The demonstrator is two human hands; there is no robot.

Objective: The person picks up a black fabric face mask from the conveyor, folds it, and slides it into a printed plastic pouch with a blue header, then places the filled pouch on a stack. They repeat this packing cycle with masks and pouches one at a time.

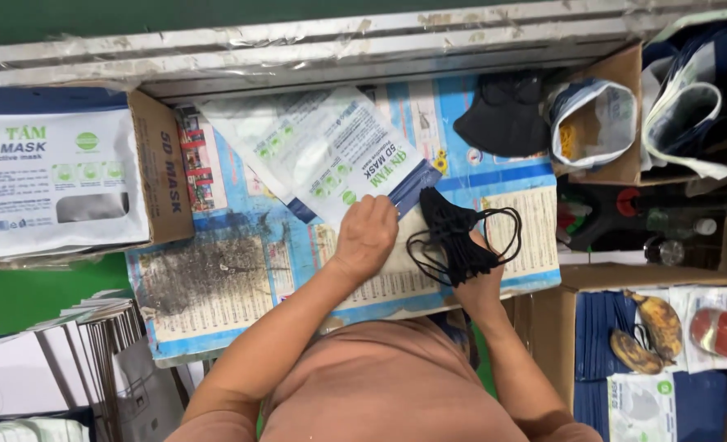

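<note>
- The left hand (366, 237) lies knuckles-up near the middle of the desk (216, 286), its fingers curled and pinching the lower edge of a white and blue pouch (331, 151).
- The right hand (478, 282) is mostly hidden under a bunch of black masks (453, 233); it grips the bunch, whose ear loops fan out to both sides, just beside the left hand and touching the open end of the pouch.
- The pouch lies tilted on top of a few more like it, pointing toward the far left of the desk.
- A worn printed sheet (208, 270) covers the desk under the hands.
- At the left edge stands a cardboard box (163, 168) with a stack of flat pouches on it.
- Toward the far right corner lies a loose pile of black masks (507, 115), beside a rolled-down bag (597, 123).
- By the near right edge, two overripe bananas (646, 331) rest on blue packs.
</note>
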